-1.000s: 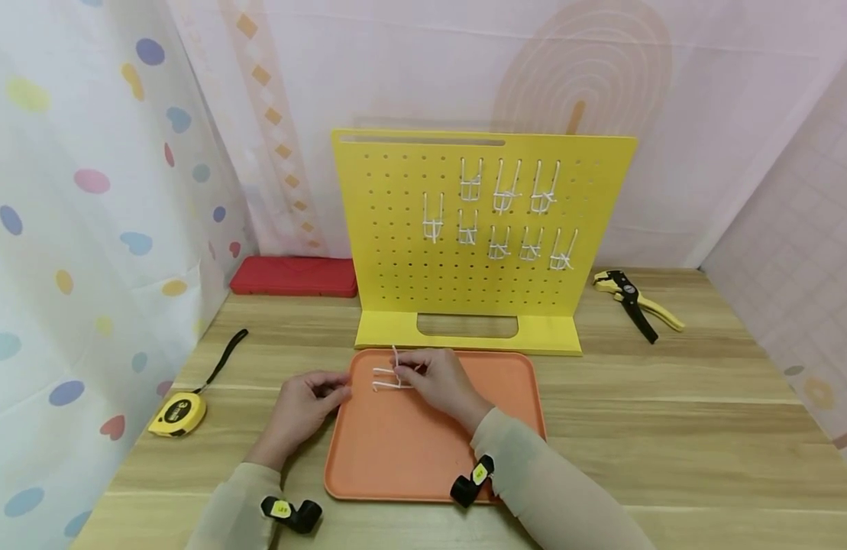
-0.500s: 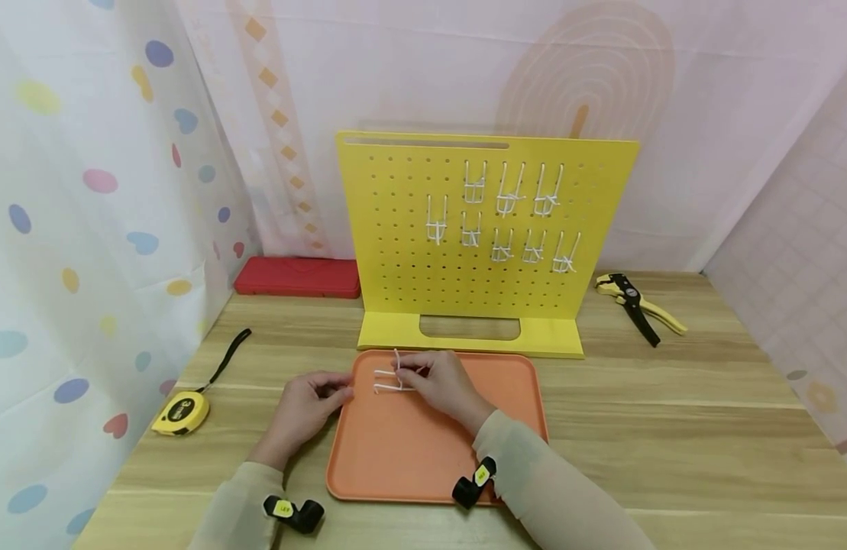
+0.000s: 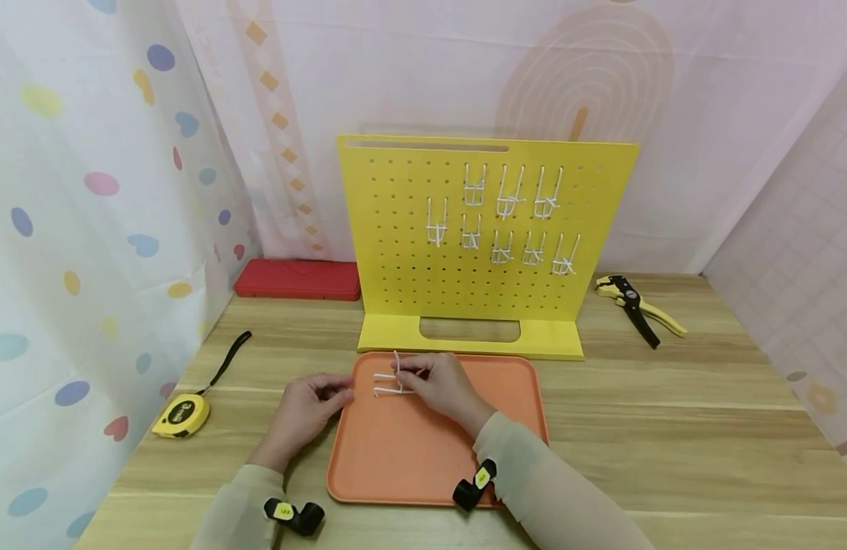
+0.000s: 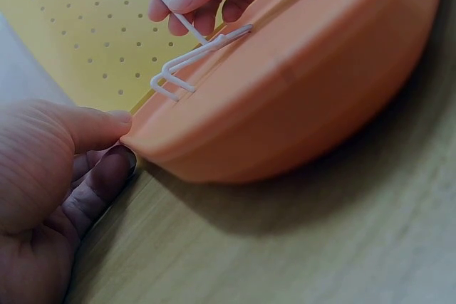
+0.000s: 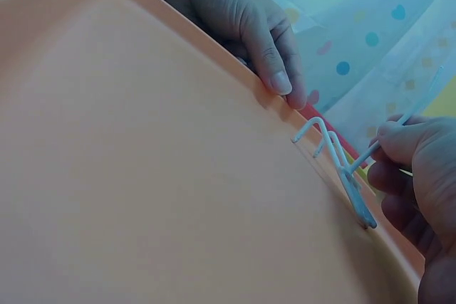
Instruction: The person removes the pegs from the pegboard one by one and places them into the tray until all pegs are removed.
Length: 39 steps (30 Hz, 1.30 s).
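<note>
A white wire pegboard hook (image 3: 387,392) lies at the far left part of the orange tray (image 3: 389,466). My right hand (image 3: 442,384) pinches its straight prong between thumb and fingers, as the right wrist view also shows, with the hook's two bent ends (image 5: 313,127) pointing left over the tray. My left hand (image 3: 306,412) holds the tray's left rim near the far corner; in the left wrist view its fingertips (image 4: 114,120) grip the edge from both sides. Behind the tray stands a yellow pegboard (image 3: 409,283) carrying several similar white hooks (image 3: 509,202).
On the left of the wooden table (image 3: 670,451) lies a yellow tape measure (image 3: 182,415) with a black strap. A red case (image 3: 295,279) rests beside the pegboard, and a yellow-and-black wire stripper (image 3: 632,300) lies to its right. Curtains hang behind.
The head view has shifted slightly, so everything sits a little lower in it. Both hands keep their places on the hook and the tray rim.
</note>
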Tool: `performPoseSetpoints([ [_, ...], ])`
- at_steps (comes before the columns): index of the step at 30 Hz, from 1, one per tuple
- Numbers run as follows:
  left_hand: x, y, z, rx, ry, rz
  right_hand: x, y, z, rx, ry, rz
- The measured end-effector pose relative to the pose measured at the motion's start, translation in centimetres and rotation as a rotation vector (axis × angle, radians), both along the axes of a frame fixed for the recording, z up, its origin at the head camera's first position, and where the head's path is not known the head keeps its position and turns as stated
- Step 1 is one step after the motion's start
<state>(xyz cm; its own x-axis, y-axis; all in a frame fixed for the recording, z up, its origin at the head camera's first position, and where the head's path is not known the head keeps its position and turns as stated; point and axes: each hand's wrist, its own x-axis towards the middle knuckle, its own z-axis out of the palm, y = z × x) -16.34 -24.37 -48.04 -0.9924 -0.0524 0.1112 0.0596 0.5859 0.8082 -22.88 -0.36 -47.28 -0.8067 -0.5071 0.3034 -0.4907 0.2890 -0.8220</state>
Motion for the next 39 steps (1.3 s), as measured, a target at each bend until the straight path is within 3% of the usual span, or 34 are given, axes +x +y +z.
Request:
performPoseSetpoints([
  [10,-0.1,0.2,-0.2,0.032,-0.008,-0.009,-0.2,0.5,0.7,-0.110,-0.075,-0.028],
  [15,-0.2,0.3,-0.3,0.034,-0.016,-0.009,-0.3,1.7,3.1,-0.151,-0.085,-0.032],
  [20,-0.3,0.0,-0.3,0.008,-0.018,-0.008,-0.6,3.7,5.6,-0.132,-0.006,-0.056],
  [28,-0.2,-0.2,-0.3,0.026,0.001,-0.002,-1.9,9.0,8.2,-0.027,0.085,-0.203],
  [39,-0.1,-0.1,-0.2,0.026,0.001,-0.001,-4.4,17.0,7.5,0.003,0.114,-0.429],
])
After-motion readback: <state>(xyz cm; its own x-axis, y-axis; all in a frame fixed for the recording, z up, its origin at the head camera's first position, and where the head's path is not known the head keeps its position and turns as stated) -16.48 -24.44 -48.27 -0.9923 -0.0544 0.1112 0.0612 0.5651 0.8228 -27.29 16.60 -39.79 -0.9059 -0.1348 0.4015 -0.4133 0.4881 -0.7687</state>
